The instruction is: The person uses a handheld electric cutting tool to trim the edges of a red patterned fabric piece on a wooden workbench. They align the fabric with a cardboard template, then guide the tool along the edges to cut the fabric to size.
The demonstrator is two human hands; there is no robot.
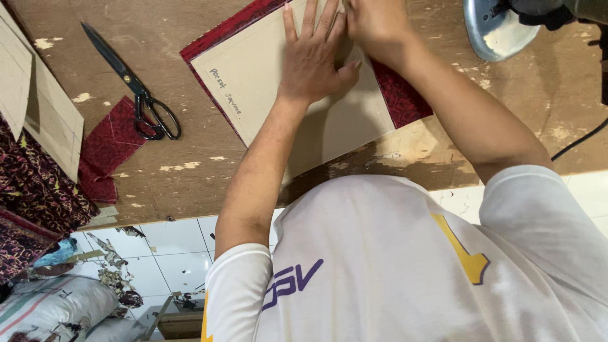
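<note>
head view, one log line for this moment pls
left hand: flat on card template | right hand: on template edge | scissors: idle

On your worn wooden tabletop (pixel 190 171) lay black scissors (pixel 136 88), their handles touching a dark red fabric scrap (pixel 104 149). You had card patterns (pixel 44 107) at the left edge over patterned cloth (pixel 31 183). An iron (pixel 497 28) stood at the far right. Sacks (pixel 57 310) and scraps (pixel 117 266) sat on the tiled floor (pixel 171 244).
</note>
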